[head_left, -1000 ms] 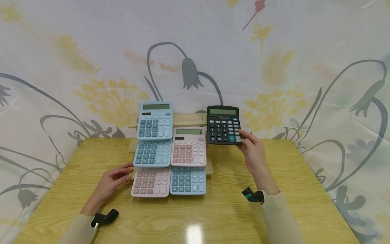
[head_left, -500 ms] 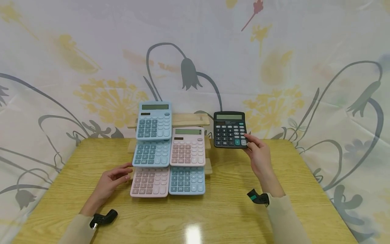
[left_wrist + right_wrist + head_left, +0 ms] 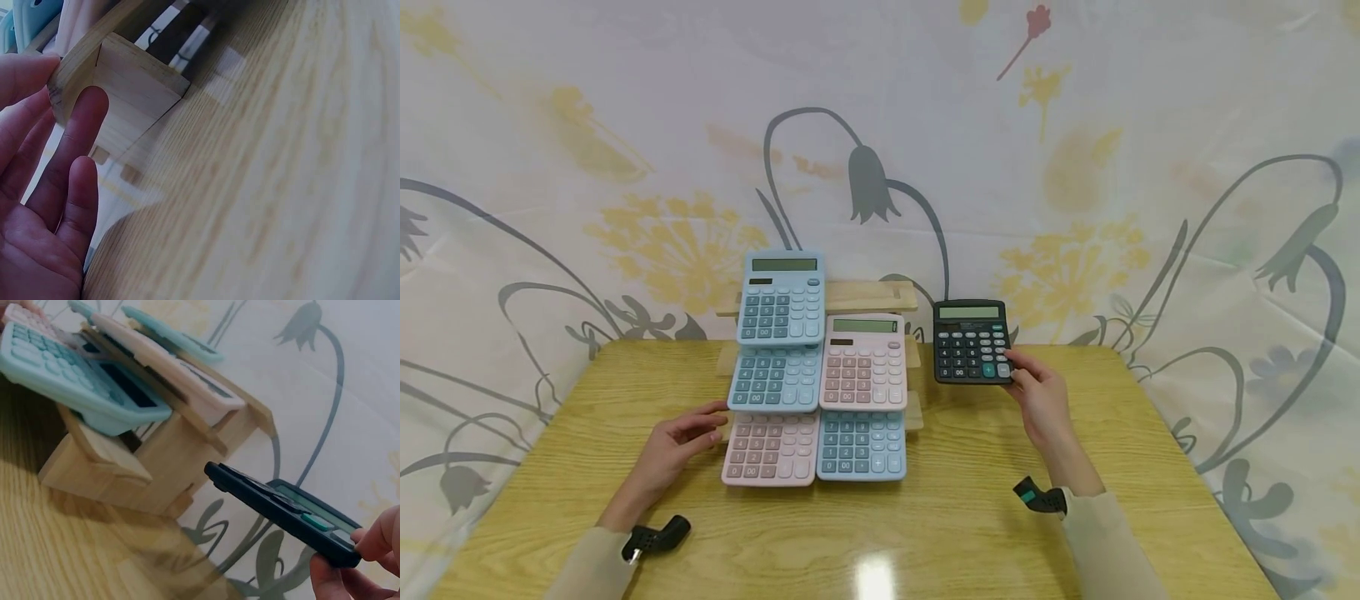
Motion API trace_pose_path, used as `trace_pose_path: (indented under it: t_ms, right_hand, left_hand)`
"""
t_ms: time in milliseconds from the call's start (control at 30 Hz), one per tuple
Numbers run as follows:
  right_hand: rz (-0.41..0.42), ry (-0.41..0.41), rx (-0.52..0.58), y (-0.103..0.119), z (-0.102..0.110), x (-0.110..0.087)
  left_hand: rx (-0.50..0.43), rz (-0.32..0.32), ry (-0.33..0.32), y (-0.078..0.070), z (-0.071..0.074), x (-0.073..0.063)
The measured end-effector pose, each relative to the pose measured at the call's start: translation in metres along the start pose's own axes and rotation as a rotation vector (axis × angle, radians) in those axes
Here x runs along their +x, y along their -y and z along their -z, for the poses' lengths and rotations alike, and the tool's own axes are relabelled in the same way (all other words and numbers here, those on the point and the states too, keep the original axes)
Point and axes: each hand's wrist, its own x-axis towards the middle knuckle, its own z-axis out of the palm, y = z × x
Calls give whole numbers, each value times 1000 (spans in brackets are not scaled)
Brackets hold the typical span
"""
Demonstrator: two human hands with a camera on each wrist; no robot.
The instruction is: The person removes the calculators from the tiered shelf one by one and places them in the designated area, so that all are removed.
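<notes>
My right hand [image 3: 1037, 400] pinches a black calculator [image 3: 972, 342] by its lower right corner, to the right of a stepped wooden rack [image 3: 872, 296]. In the right wrist view the black calculator [image 3: 281, 509] is seen edge-on, apart from the rack, with thumb and fingers on opposite faces. At the rack's left side is my left hand [image 3: 673, 442], its fingers loosely extended. In the left wrist view a fingertip of the left hand [image 3: 40, 206] meets the end of a wooden slat [image 3: 81, 53]. A light blue calculator [image 3: 782, 296] leans on the top left tier.
Below it on the rack are another blue calculator [image 3: 775, 379] and a pink calculator [image 3: 771, 450]. The right column has a pink calculator [image 3: 865, 362] above a blue calculator [image 3: 861, 446]. All stand on a wood-grain table [image 3: 970, 533] before a flower-patterned backdrop [image 3: 700, 125].
My right hand has moved the black calculator right and downward, away from the rack. The left hand stays at the rack's left side.
</notes>
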Motion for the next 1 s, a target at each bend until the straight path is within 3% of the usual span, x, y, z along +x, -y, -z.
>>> trace_pose_path:
  t_ms: [1000]
  right_hand:
    - [-99, 21, -149, -42, 10, 5]
  left_hand:
    - [-8, 18, 1, -2, -1, 0]
